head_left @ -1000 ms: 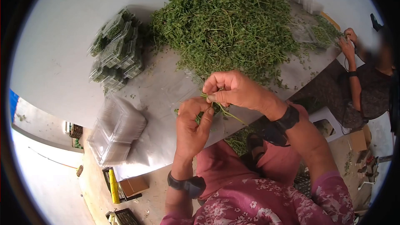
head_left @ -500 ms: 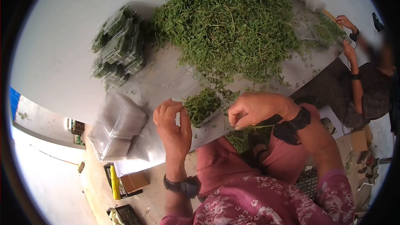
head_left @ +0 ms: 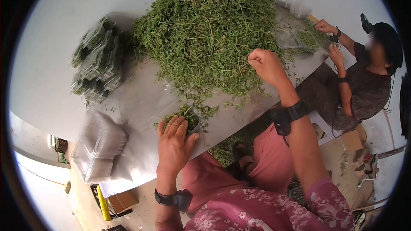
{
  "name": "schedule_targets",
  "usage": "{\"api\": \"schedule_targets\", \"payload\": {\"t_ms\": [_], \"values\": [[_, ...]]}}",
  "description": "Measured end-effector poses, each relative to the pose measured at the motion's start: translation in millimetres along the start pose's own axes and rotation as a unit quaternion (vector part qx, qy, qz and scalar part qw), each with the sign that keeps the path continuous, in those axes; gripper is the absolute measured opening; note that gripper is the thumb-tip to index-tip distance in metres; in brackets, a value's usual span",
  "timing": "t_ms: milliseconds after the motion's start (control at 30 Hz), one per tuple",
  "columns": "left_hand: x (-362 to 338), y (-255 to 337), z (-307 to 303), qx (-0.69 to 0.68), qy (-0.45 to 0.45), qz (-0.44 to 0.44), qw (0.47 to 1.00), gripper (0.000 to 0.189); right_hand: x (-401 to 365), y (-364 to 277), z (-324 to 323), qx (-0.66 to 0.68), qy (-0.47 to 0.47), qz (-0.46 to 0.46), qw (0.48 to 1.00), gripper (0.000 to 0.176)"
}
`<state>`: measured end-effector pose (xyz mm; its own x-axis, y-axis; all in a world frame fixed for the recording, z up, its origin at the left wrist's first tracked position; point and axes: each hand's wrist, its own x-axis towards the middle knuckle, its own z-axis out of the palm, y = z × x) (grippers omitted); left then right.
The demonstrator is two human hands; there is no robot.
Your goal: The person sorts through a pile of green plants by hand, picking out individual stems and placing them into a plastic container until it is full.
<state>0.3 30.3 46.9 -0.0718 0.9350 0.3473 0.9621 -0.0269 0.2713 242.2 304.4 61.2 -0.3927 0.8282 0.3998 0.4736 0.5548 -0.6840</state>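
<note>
My left hand (head_left: 173,145) lies over a see-through plastic box (head_left: 198,125), fingers stretched out and pressing on the leafy green stems (head_left: 185,112) inside. Much of that box is hidden under the hand. Above the right lower edge of a large heap of green stems (head_left: 209,34), my right hand (head_left: 269,67) is closed, its fingers curled with the fingertips together. Whatever it may hold is too small to make out. Loose sprigs (head_left: 209,110) lie between the box and the heap.
Filled plastic boxes (head_left: 96,62) are stacked at the left of the metal table (head_left: 141,90). Nested see-through boxes (head_left: 100,147) stand at its near left edge. A co-worker (head_left: 364,77) sits at the right, hands near another box (head_left: 289,38). Crates and cardboard (head_left: 122,201) are below.
My right hand has moved from beside the box up and forward to the heap. My left hand has gone from raised and curled to flat on the stems in the box. The view has shifted right.
</note>
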Motion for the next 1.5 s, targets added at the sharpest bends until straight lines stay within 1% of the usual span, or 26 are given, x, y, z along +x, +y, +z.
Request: {"api": "schedule_targets", "payload": {"t_ms": [100, 200, 300, 400, 500, 600, 700, 800, 900, 1000, 1100, 1200, 1300, 1400, 1500], "values": [[1, 2, 1, 0.01, -0.002, 0.008, 1.0, 0.042, 4, 14, 11, -0.001, -0.031, -0.02, 0.999, 0.006], [1, 0, 2, 0.011, -0.002, 0.013, 1.0, 0.041, 8, 11, 17, -0.038, -0.077, 0.047, 0.995, 0.01], [2, -2, 4, 0.007, 0.0, 0.015, 1.0, 0.041, 10, 14, 29, -0.101, -0.072, 0.05, 0.991, 0.025], [1, -2, 4, 0.016, 0.007, 0.019, 1.0, 0.04, 3, -2, 35, -0.178, -0.104, 0.069, 0.976, 0.024], [0, -3, 6, 0.021, 0.013, 0.022, 0.999, 0.04, 9, -12, 39, -0.229, -0.165, 0.119, 0.952, 0.017], [-1, -4, 8, 0.027, 0.019, 0.026, 0.999, 0.039, 8, 13, 50, -0.17, -0.115, 0.054, 0.977, 0.014], [-2, -4, 9, 0.029, 0.027, 0.027, 0.999, 0.039, 4, 16, 40, -0.062, -0.023, -0.077, 0.995, 0.01], [-2, -4, 10, 0.028, 0.038, 0.032, 0.998, 0.04, 9, 16, 26, 0.001, -0.115, 0.026, 0.993, 0.006], [-2, -3, 10, 0.035, 0.039, 0.035, 0.998, 0.041, 6, 9, 26, -0.014, -0.087, -0.009, 0.996, 0.005], [-2, -3, 10, 0.038, 0.041, 0.035, 0.998, 0.041, 9, 7, 27, -0.042, -0.106, 0.02, 0.993, 0.003], [-2, -2, 9, 0.043, 0.035, 0.031, 0.998, 0.04, 8, 18, 37, -0.002, 0.0, -0.039, 0.999, 0.011], [-2, -1, 9, 0.049, 0.025, 0.025, 0.998, 0.039, 6, 18, 33, -0.014, -0.03, -0.045, 0.998, 0.014], [-2, 0, 9, 0.052, 0.03, 0.028, 0.998, 0.039, 2, 10, 36, 0.022, -0.098, 0.049, 0.994, 0.013], [-2, 0, 10, 0.053, 0.037, 0.031, 0.997, 0.039, 14, 5, 47, -0.158, -0.201, 0.09, 0.963, 0.016], [-2, 0, 9, 0.053, 0.038, 0.032, 0.997, 0.039, 7, -12, 50, -0.167, -0.187, 0.087, 0.964, 0.022]]}}
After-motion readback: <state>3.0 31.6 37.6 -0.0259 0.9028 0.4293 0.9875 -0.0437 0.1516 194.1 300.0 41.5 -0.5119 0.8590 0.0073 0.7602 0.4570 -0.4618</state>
